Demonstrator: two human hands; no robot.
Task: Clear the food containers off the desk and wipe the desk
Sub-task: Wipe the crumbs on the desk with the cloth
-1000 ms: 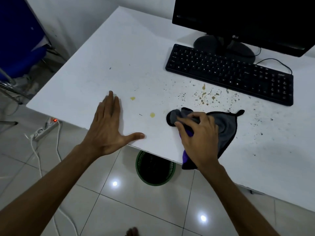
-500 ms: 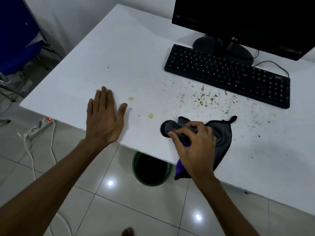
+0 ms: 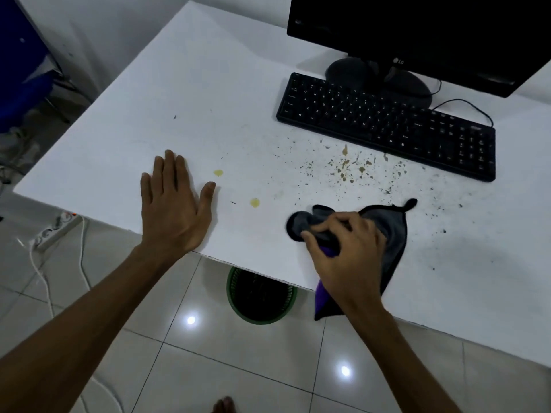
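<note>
We see our right hand (image 3: 343, 248) bunching a grey cloth (image 3: 387, 231) at the near edge of the desk (image 3: 208, 84). Crumbs (image 3: 346, 171) lie just beyond it, toward the keyboard (image 3: 387, 123). Our left hand (image 3: 174, 210) rests flat, farther off. No food containers appear, possibly out of view.

The bench (image 3: 208, 84) looks smooth, matt white. The cleaning cloth (image 3: 393, 231) is soft grey fabric. The floor tiles (image 3: 238, 368) are glossy.
</note>
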